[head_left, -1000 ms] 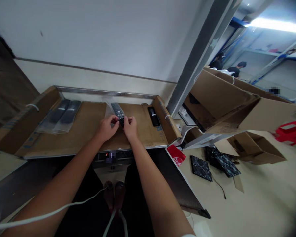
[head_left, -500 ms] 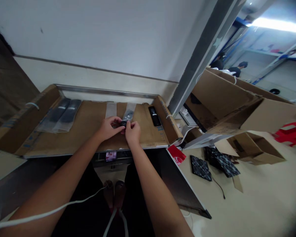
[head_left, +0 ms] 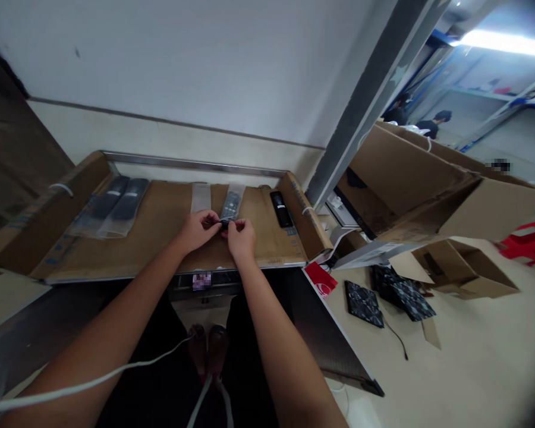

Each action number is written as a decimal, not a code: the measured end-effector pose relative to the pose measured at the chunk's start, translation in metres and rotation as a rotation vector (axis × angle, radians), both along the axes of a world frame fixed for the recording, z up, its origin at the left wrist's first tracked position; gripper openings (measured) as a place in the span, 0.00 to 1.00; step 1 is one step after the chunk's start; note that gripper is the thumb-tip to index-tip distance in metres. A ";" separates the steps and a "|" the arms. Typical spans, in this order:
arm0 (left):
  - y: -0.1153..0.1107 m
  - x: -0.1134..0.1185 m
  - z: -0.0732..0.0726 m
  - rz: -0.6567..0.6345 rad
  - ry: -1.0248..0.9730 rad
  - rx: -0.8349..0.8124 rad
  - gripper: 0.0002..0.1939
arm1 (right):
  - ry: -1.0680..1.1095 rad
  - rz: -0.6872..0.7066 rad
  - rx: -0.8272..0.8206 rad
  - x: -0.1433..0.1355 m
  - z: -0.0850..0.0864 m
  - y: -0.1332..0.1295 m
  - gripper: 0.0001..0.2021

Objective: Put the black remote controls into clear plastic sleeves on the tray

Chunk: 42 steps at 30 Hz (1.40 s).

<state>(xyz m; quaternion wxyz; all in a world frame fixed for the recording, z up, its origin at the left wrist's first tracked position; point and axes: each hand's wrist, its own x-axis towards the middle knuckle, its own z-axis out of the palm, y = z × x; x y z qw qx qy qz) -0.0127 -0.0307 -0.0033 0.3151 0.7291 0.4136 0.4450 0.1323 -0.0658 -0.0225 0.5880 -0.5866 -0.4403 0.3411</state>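
Observation:
A black remote control (head_left: 230, 205) lies mostly inside a clear plastic sleeve, its near end at my fingertips. My left hand (head_left: 200, 229) pinches that near end from the left. From the right, my right hand (head_left: 241, 238) is closed on the same end, at the mouth of the sleeve. Just left of it an unfilled clear sleeve (head_left: 201, 197) lies flat on the cardboard. To the right rests a bare black remote control (head_left: 280, 209). Two sleeved remote controls (head_left: 129, 199) lie side by side at the left.
Cardboard (head_left: 160, 249) lines the bench, with raised side walls. A large open carton (head_left: 414, 178) stands to the right, and a smaller box (head_left: 468, 270) sits on the floor. Black patterned packs (head_left: 364, 303) lie nearby. A white cord (head_left: 116, 373) crosses my left arm. People are in the background.
The remote control has gone further into the clear sleeve, away from me, and its buttons now show through the plastic. My hands stay in nearly the same place.

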 end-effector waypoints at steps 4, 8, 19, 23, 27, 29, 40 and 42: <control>0.002 -0.001 -0.001 0.012 0.093 0.053 0.06 | -0.149 -0.114 -0.059 -0.004 0.009 -0.006 0.06; 0.000 0.000 0.000 0.010 0.186 0.118 0.05 | -0.286 -0.114 -0.060 -0.005 0.014 -0.012 0.07; -0.007 0.003 0.005 -0.008 0.320 0.193 0.07 | -0.714 -0.105 -0.206 -0.001 0.038 -0.015 0.04; -0.005 0.002 0.005 -0.036 0.314 0.259 0.07 | -0.849 -0.117 -0.259 0.002 0.043 -0.014 0.07; -0.005 0.002 0.006 -0.075 0.295 0.299 0.06 | -0.956 -0.138 -0.309 0.005 0.043 -0.010 0.11; -0.006 0.002 0.007 -0.092 0.286 0.308 0.06 | -0.990 -0.140 -0.321 0.005 0.044 -0.007 0.13; -0.005 0.001 0.004 -0.139 0.266 0.337 0.06 | -1.047 -0.089 -0.337 0.007 0.044 0.004 0.16; -0.005 0.001 0.003 -0.129 0.253 0.336 0.06 | -1.040 -0.092 -0.321 0.008 0.042 0.005 0.16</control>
